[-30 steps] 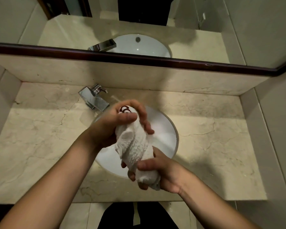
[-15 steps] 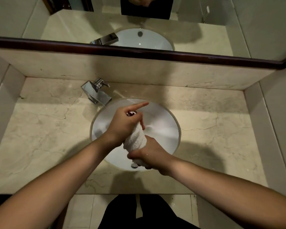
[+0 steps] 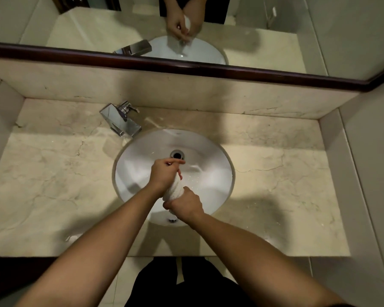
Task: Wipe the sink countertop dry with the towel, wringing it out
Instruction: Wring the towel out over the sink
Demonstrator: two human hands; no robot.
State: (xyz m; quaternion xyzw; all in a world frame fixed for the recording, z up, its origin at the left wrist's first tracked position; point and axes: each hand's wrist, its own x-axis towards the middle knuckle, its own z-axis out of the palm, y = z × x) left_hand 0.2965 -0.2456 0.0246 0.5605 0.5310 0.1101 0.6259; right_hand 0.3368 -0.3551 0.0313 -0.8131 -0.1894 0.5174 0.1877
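So we start at the far left, where the marble countertop (image 3: 44, 185) lies pale and veined, with a small wet patch near its front edge. Next comes the chrome tap (image 3: 120, 120), standing on the counter just behind the left rim of the sink (image 3: 208, 156). Over the white bowl we hold the towel (image 3: 174, 191), twisted into a tight white rope between both hands. Our left hand (image 3: 163, 176) clenches round its upper end, close to the drain (image 3: 177, 155), with the forefinger stretched out rather than curled. Our right hand (image 3: 185, 203) grips the lower end, fingers wrapped fully round it, just above the near rim of the bowl. Small drops speckle the basin to the right of the hands. Further right the counter runs on to the side wall. Above, the mirror (image 3: 275, 47) shows both hands and the towel.
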